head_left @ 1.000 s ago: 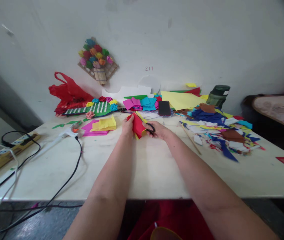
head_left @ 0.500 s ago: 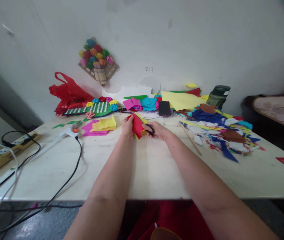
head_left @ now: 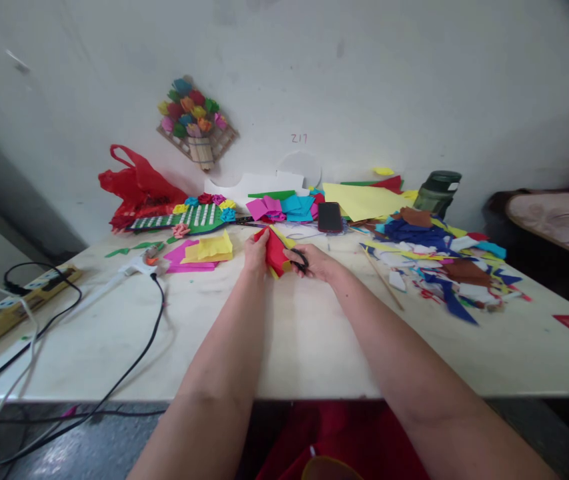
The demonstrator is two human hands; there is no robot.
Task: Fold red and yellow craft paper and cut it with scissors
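Note:
My left hand (head_left: 255, 251) is closed on the left edge of a red paper (head_left: 275, 252) with yellow paper (head_left: 279, 233) showing behind it. Black-handled scissors (head_left: 303, 261) are in my right hand (head_left: 315, 263), its fingers wrapped round the loops. The blades meet the right side of the papers and are mostly hidden there. Both hands are held over the middle of the white table (head_left: 314, 333). Left of them lie yellow sheets (head_left: 209, 247) on pink sheets (head_left: 191, 267).
A heap of paper scraps (head_left: 464, 270) and a wooden stick (head_left: 383, 280) lie to the right. Behind stand a phone (head_left: 329, 217) and a dark bottle (head_left: 437, 192). On the left are a glue gun (head_left: 141, 263) with its cable, a power strip (head_left: 29, 293), and a red bag (head_left: 139, 183).
The red strip that hung at the papers' lower right by the scissors no longer shows. My right hand has shifted very slightly; my left hand keeps its place.

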